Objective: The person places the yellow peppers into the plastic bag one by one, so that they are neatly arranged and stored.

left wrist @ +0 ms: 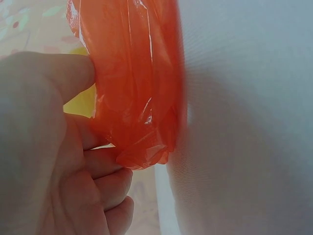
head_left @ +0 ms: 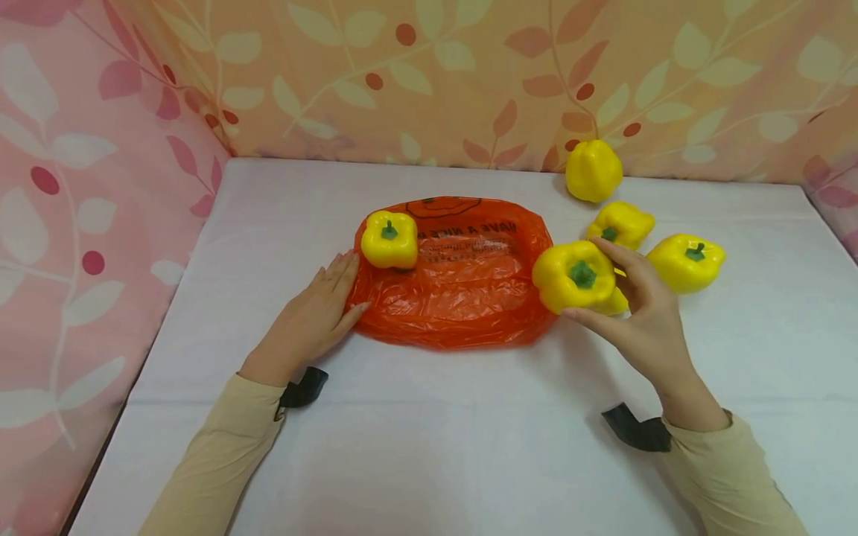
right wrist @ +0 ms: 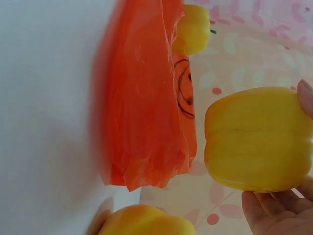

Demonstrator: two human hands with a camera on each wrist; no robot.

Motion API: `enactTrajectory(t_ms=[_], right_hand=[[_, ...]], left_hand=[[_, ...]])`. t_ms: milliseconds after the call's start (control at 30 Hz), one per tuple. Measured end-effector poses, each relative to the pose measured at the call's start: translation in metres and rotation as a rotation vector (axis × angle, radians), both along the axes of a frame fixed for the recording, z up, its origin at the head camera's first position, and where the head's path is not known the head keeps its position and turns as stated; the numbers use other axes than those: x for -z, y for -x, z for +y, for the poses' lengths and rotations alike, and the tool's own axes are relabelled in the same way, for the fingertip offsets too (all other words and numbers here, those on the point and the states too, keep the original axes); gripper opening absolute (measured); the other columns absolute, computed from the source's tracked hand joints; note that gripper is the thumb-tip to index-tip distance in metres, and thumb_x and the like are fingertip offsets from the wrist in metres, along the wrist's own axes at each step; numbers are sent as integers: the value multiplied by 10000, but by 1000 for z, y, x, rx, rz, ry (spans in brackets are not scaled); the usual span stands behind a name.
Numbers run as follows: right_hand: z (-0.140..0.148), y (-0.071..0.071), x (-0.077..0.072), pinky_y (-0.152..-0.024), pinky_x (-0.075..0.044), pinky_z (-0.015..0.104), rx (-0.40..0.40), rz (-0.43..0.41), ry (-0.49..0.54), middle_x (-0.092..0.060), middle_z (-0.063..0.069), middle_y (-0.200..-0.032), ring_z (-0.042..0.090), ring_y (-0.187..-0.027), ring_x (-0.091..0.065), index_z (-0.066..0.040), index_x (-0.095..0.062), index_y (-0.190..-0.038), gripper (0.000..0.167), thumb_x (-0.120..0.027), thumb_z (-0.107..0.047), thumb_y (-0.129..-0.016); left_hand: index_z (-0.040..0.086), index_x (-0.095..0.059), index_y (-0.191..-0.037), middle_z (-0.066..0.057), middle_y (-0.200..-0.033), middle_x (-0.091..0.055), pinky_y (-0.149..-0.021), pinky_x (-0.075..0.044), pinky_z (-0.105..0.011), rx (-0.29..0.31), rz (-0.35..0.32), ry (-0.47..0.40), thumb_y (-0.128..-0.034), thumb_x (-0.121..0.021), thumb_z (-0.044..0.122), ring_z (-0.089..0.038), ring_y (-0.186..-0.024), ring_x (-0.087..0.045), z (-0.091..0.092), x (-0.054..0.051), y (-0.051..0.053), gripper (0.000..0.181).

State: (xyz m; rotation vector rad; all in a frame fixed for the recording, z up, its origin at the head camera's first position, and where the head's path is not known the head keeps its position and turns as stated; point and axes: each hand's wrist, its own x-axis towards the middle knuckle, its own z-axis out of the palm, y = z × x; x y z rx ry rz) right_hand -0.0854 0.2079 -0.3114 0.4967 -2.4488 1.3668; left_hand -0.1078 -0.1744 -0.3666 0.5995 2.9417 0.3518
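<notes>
Right hand (head_left: 645, 318) is gripping a pepper (head_left: 566, 277) at three o'clock of the bag (head_left: 462, 298); left hand (head_left: 315, 309), outstretched, is touching its nine-o'clock side.

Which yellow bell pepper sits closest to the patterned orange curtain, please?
The lobed, glossy yellow bell pepper at the far edge of the white tabletop, beyond and right of the red plastic bag; it alone overlaps that curtain in the head view.

Glossy beside matt surfaces
Crinkled, shiny plastic is seen in the bag (head_left: 445, 335), smooth gloss on the peppers (head_left: 558, 279), matt weave on the tablecloth (head_left: 429, 439).
</notes>
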Motion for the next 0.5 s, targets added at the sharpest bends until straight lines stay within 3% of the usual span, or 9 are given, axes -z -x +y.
enactTrajectory(t_ms=[300,500], right_hand=[[-11,9,-3,-988,-387,173,-14,-37,34,-506,56,-1335,129,-1203,-441,-52,-500,-1356,789,-786,144,-648],[-23,20,-5,-991,-392,190,-36,-66,17,-485,57,-1356,130,-1206,-429,-77,-478,-1377,770,-794,71,-691]], left_hand=[[-71,-151,-1473,-228,-1531,-174,-1131,-159,-479,4,11,-8,-972,-503,334,-338,-1418,-138,0,1,-1,735],[-65,-147,-1476,-223,-1534,-168,-1130,-161,-477,0,8,-4,-971,-504,340,-333,-1420,-133,0,1,-1,740]])
